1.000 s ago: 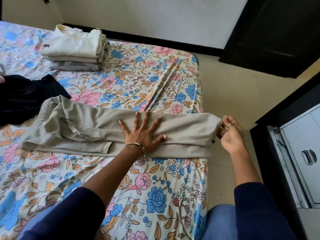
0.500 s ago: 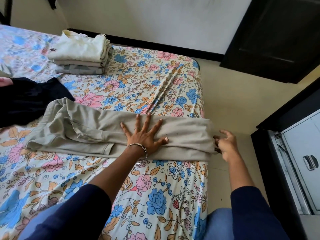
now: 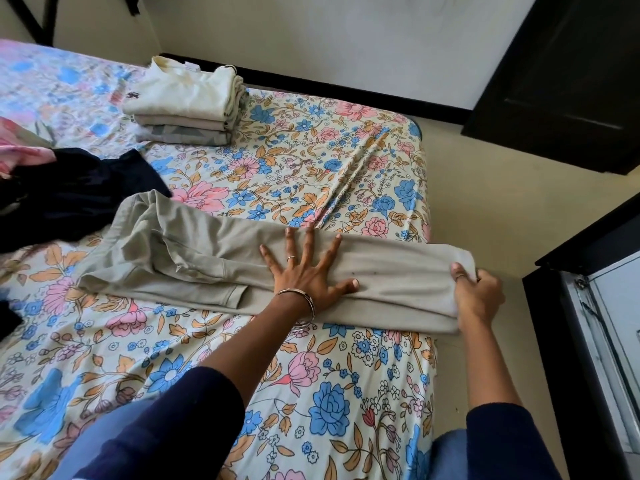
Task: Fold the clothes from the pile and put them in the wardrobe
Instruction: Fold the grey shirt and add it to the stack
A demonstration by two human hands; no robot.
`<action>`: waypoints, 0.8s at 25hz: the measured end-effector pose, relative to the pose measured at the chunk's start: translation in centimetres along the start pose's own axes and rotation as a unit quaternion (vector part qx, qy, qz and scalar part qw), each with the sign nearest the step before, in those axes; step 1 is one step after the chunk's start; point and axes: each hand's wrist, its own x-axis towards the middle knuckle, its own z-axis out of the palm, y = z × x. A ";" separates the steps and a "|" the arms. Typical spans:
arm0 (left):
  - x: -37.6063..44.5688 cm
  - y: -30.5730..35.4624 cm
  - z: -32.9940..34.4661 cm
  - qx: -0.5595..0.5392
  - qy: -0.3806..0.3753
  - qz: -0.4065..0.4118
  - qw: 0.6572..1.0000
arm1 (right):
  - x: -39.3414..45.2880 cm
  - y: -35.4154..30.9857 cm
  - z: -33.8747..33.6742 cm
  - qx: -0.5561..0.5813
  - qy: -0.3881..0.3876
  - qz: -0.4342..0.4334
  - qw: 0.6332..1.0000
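Note:
A pair of beige trousers (image 3: 194,251) lies lengthwise across the floral bed (image 3: 311,154), its leg ends reaching the bed's right edge. My left hand (image 3: 304,268) presses flat on the middle of the trousers, fingers spread. My right hand (image 3: 476,296) grips the leg ends at the right edge, thumb on top of the cloth. A stack of folded cream and grey clothes (image 3: 187,102) sits at the far side of the bed. Dark unfolded clothes (image 3: 69,195) lie in a pile at the left. The wardrobe's grey metal door (image 3: 609,341) shows at the right.
A strip of cream floor (image 3: 491,188) runs between the bed's right edge and the dark wardrobe frame (image 3: 585,237). A black cabinet (image 3: 568,81) stands at the upper right. Pink cloth (image 3: 20,150) lies at the far left by the dark pile.
My right hand has closed on the trouser leg ends, having been open beside them a second ago. The left hand stays pressed on the trousers. The view has shifted slightly.

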 end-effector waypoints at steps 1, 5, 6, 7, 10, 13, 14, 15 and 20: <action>0.1 -0.1 0.1 -0.002 0.004 -0.003 1.000 | -0.3 -0.3 -0.3 -0.039 0.023 -0.010 0.999; 0.4 -0.3 0.0 -0.015 -0.036 0.019 0.999 | -2.6 -1.2 0.7 -0.288 0.033 -0.046 0.956; 0.5 -0.7 -0.2 -0.030 -0.041 0.032 0.998 | -3.5 -1.6 1.3 -0.301 0.046 -0.116 0.946; 0.5 -1.0 -0.3 -0.060 -0.038 0.047 0.996 | -4.3 -1.9 1.8 -0.280 0.036 -0.201 0.938; -0.3 -2.6 -0.9 -0.157 0.010 0.085 0.984 | -6.4 -2.8 3.5 -0.195 -0.208 -0.390 0.875; -1.5 -4.1 -0.8 -0.091 0.033 0.148 0.984 | -6.9 -3.6 3.6 -0.203 -0.359 -0.416 0.810; -1.6 -4.5 -1.0 -0.074 0.030 0.167 0.983 | -6.7 -3.7 3.4 -0.229 -0.370 -0.422 0.795; -1.6 -4.7 -1.2 -0.062 0.019 0.181 0.981 | -6.6 -3.6 3.2 -0.268 -0.371 -0.434 0.776; -1.6 -3.5 -1.2 0.047 -0.029 0.154 0.987 | -5.9 -2.3 2.9 -0.351 -0.325 -0.406 0.779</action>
